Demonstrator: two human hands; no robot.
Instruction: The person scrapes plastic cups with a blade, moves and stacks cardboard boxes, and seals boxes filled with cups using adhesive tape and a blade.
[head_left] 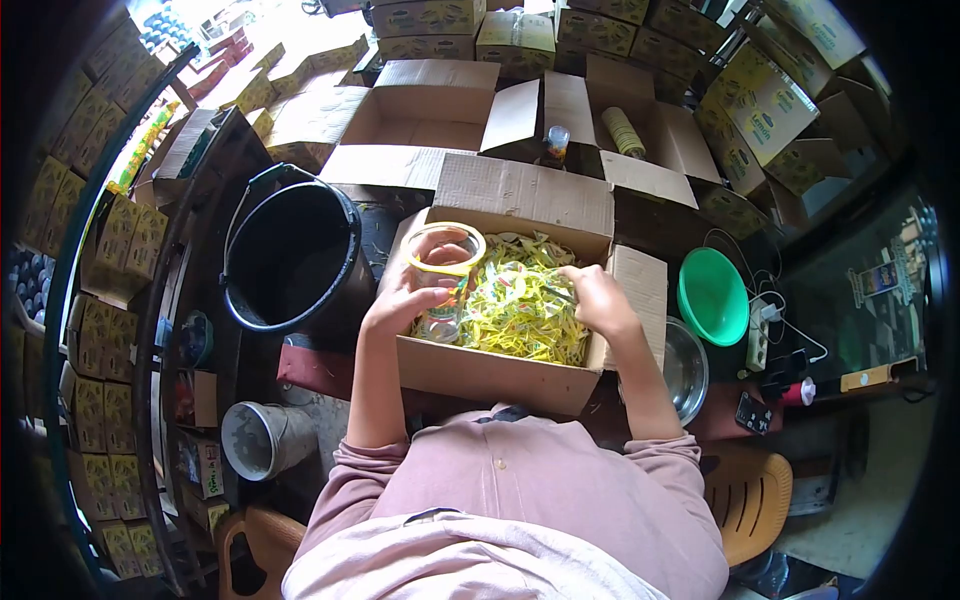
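Note:
An open cardboard box (500, 377) in front of me holds a heap of yellow and green shredded strips (530, 310). Over the box's left side, my left hand (425, 290) is closed around a clear round container (447, 270) with a yellow rim, its open top tilted toward me. My right hand (597, 300) is above the right part of the strips, fingers pinched on a small dark tool (558, 293) whose shape is mostly hidden. Clear plastic pieces lie under the container at the box's left corner.
A large black bucket (290, 255) stands left, a grey bucket (250, 440) below it. On the right are a green bowl (713, 297), a metal bowl (690, 375), a power strip (758, 340) and a phone (752, 412). Open cartons (425, 110) stand behind.

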